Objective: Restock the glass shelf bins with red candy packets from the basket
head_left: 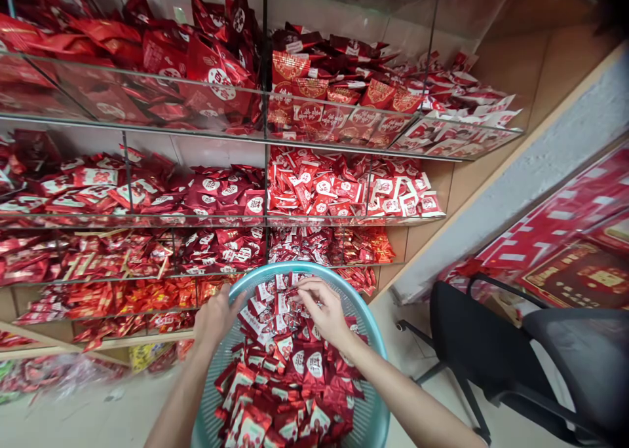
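Observation:
A light blue plastic basket (pixel 377 343) with slotted walls stands in front of me, heaped with small red snack packets (pixel 314 366). Several have white round labels, others white panels. My left hand (pixel 216 317) is closed on the basket's left rim, thumb over the inner edge. Inside the basket, toward its far side, my right hand (pixel 324 310) reaches down with thumb and fingers pinched together at a small red and white packet (pixel 282 304). The fingertips partly cover what they hold.
Glass-fronted shelves (pixel 147 222) full of red packets rise just beyond the basket. To the right stand a black office chair (pixel 484 350) and red printed boxes (pixel 580 271) along a grey wall. Plastic bags (pixel 63 376) lie low at the left.

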Action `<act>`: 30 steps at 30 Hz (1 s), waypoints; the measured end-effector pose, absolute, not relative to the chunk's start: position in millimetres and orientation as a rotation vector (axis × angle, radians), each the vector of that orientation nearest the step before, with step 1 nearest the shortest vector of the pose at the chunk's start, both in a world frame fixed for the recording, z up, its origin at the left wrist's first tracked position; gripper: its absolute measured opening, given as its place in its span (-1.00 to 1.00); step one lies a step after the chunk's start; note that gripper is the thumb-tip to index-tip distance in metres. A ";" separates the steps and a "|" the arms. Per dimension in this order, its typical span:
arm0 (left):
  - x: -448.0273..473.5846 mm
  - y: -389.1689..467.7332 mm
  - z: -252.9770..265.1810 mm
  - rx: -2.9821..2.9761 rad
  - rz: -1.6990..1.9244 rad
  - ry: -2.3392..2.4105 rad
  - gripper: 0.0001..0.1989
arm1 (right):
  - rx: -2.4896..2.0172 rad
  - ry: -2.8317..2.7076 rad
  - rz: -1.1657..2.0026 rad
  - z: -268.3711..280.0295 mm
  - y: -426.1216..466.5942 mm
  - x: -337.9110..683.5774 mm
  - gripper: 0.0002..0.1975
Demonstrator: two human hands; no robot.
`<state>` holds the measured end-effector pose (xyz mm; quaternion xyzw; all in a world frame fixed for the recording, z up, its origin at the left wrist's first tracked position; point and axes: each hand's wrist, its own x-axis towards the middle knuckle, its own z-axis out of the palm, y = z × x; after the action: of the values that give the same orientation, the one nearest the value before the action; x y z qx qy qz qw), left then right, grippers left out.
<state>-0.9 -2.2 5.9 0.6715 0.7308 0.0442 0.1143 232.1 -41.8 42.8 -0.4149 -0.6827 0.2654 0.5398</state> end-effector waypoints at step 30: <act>-1.4 -3.2 2.5 2.021 0.140 2.153 -0.48 | -1.294 -1.671 0.842 18.4 3.4 271.1 -0.64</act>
<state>-1.4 -3.2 2.5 0.6807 0.7251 0.0472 0.0926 271.1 3.4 18.4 -0.5163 -0.6666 0.3361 0.4197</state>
